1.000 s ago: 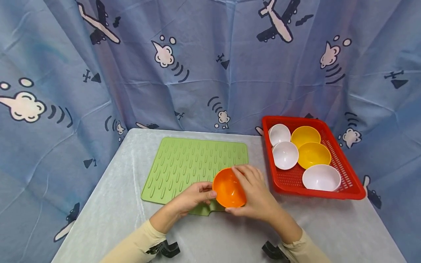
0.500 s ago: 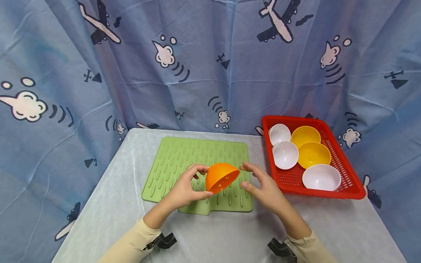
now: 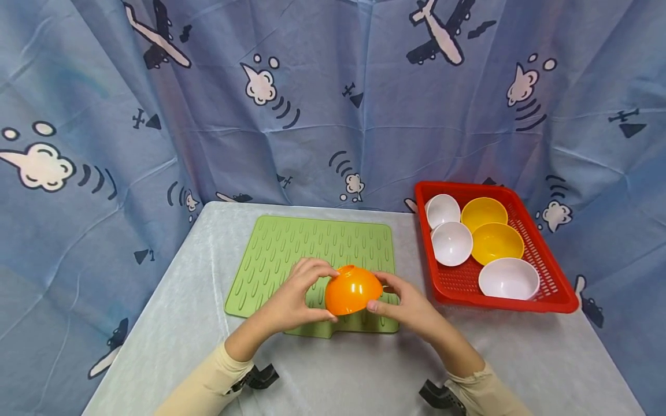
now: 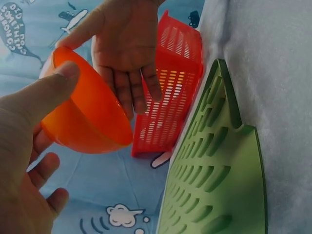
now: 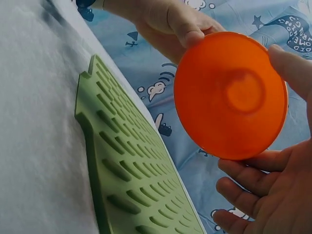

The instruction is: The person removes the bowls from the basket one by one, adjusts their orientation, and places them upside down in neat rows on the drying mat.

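Gripping an orange bowl [image 3: 352, 290] turned mouth-down, both hands hold it above the near edge of the green mat [image 3: 291, 254]: the left hand [image 3: 291, 297] pinches its left rim, the right hand [image 3: 408, 303] its right rim (thumb on the edge, other fingers loosely spread). Farther right sits a red basket [image 3: 546, 254] of white and yellow bowls.

The head camera is looking forward and down over the table [image 3: 171, 346]; both wrist cameras are sitting close, sharing the orange bowl [image 4: 85, 114] and green mat [image 5: 126, 180].
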The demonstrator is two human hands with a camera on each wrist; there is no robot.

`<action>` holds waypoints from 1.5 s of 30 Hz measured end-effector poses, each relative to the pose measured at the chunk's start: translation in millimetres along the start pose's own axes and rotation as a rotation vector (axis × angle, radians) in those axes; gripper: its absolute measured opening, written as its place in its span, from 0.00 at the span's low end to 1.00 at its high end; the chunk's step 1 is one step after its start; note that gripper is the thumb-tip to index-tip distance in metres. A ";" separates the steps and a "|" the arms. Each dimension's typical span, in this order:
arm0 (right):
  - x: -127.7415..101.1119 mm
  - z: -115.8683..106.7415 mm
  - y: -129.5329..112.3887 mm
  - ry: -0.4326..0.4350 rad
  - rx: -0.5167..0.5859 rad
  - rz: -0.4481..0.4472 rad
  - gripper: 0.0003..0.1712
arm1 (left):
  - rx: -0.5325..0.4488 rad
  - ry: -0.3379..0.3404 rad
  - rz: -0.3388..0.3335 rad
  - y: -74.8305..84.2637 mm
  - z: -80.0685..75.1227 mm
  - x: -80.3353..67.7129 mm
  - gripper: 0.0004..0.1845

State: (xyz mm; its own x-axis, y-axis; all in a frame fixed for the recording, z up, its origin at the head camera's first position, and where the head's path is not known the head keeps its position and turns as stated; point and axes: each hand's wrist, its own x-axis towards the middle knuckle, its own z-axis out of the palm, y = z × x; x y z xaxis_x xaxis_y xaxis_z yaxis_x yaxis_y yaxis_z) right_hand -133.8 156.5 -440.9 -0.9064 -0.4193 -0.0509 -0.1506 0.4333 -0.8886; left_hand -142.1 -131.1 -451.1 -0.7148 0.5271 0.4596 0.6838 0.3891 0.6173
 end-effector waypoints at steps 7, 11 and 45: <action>1.5 4.8 0.8 0.038 0.096 -0.094 0.40 | -0.241 0.042 -0.203 -5.1 -3.0 -1.0 0.52; 1.0 12.5 -1.1 0.105 0.067 -0.161 0.46 | -0.345 0.008 -0.329 -10.7 -10.7 -2.7 0.51; 141.1 78.3 -32.6 0.147 0.002 -0.072 0.54 | -0.237 -0.028 -0.432 -113.4 -110.9 -4.9 0.38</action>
State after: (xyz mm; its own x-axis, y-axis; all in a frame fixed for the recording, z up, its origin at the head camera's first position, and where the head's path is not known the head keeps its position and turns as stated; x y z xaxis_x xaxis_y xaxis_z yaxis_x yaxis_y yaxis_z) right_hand -225.8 20.8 -454.8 -0.9413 -0.3278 0.0804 -0.2168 0.4047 -0.8884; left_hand -232.4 -261.6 -452.6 -0.9193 0.3767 0.1139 0.2709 0.3958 0.8775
